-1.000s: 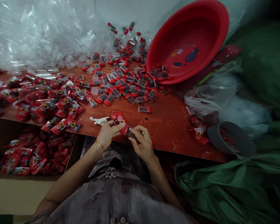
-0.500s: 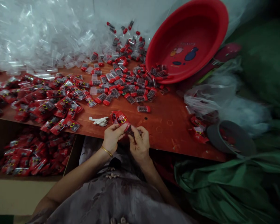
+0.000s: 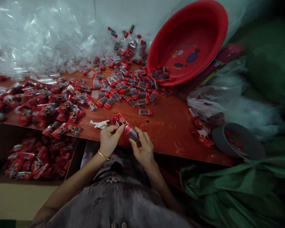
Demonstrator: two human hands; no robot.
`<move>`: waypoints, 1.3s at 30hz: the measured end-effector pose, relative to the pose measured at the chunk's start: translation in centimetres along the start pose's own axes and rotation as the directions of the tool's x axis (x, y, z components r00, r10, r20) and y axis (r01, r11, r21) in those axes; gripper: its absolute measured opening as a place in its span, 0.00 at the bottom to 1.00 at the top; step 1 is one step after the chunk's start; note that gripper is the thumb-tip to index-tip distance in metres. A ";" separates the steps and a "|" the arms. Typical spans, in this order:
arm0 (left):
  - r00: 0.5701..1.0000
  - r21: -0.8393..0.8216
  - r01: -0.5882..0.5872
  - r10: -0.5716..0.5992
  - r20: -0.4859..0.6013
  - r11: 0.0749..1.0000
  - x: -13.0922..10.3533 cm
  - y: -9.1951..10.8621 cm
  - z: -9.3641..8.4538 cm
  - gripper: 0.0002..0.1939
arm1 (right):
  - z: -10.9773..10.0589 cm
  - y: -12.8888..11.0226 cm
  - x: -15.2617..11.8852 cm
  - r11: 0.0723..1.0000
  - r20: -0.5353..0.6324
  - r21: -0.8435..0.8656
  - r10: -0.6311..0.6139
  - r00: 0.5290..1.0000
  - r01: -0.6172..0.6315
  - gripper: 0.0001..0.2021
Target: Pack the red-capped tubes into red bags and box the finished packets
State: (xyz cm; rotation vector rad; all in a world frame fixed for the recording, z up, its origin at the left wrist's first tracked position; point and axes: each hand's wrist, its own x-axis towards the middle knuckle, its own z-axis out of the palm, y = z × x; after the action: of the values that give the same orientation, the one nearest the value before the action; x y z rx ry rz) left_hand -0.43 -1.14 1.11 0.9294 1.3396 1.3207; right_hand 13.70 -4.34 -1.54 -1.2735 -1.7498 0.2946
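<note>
Between my two hands is a small clear container (image 3: pixel 132 133) with a red end and dark contents, tilted over the table's front edge. My right hand (image 3: pixel 143 148) grips its lower end between thumb and fingers. My left hand (image 3: pixel 108 139), with a gold bangle at the wrist, pinches at a red printed packet (image 3: pixel 118 119) by the container's red end. Whether the container's tip is inside the packet, I cannot tell. A crumpled white strip (image 3: pixel 99 124) lies on the table just beyond my left hand.
Filled red packets (image 3: pixel 45 104) lie heaped at left, with more in a cardboard box (image 3: pixel 72 161) below. Loose red-capped containers (image 3: pixel 118 80) spread toward a tilted red basin (image 3: pixel 154 41). Clear plastic pieces (image 3: pixel 49 34) pile up behind. A grey pot (image 3: pixel 219 139) stands at right.
My hands have moved slightly apart, the left one shifting left. More of the container now shows between them, and the view has shifted slightly.
</note>
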 end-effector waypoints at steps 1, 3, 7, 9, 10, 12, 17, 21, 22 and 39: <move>1.000 0.004 -0.010 0.010 0.013 1.000 -0.1 0.1 0.1 0.13 | -0.1 0.1 0.1 1.000 -0.013 0.008 -0.003 1.000 0.003 0.22; 0.995 -0.077 0.083 -0.079 0.060 0.994 -0.2 0.2 0.5 0.14 | -0.3 0.4 0.3 0.999 -0.015 0.044 0.010 1.000 -0.009 0.21; 0.940 -0.212 0.327 -0.293 0.177 0.921 -0.6 0.0 1.4 0.20 | -0.9 1.3 0.5 0.987 0.044 0.151 0.057 0.997 -0.063 0.19; 0.942 -0.188 0.309 -0.273 0.195 0.932 -0.8 0.0 1.7 0.20 | -1.2 1.6 0.4 0.983 0.042 0.173 0.054 0.998 -0.061 0.19; 0.945 -0.171 0.292 -0.257 0.202 0.941 -1.0 0.1 1.9 0.20 | -1.4 1.7 0.3 0.985 0.028 0.168 0.045 0.999 -0.049 0.20; 0.946 -0.152 0.281 -0.247 0.212 0.947 -1.2 0.3 2.4 0.19 | -1.7 1.7 0.1 0.991 -0.024 0.135 0.018 1.000 -0.014 0.21; 0.968 -0.192 0.229 -0.202 0.150 0.954 -1.8 0.7 4.6 0.18 | -1.7 1.6 -1.0 0.997 -0.111 0.073 -0.025 0.994 0.033 0.24; 0.962 -0.216 0.259 -0.231 0.148 0.941 -2.6 0.6 6.9 0.19 | -1.6 1.5 -1.8 0.998 -0.181 0.056 0.007 0.983 0.003 0.25; 0.955 -0.220 0.284 -0.254 0.156 0.933 -2.9 0.5 7.4 0.19 | -1.6 1.5 -1.9 0.998 -0.213 0.056 0.023 0.977 -0.012 0.24; 0.935 -0.010 0.137 -0.126 0.332 0.990 -4.8 -1.1 11.6 0.19 | -5.6 3.7 -3.1 0.981 -0.348 0.147 0.172 0.921 -0.128 0.19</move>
State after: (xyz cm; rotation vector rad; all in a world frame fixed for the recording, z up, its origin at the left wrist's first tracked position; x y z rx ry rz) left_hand 11.95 -3.37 1.72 0.9722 1.0950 1.0283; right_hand 20.47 -7.03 -2.52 -1.2844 -1.3071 0.2343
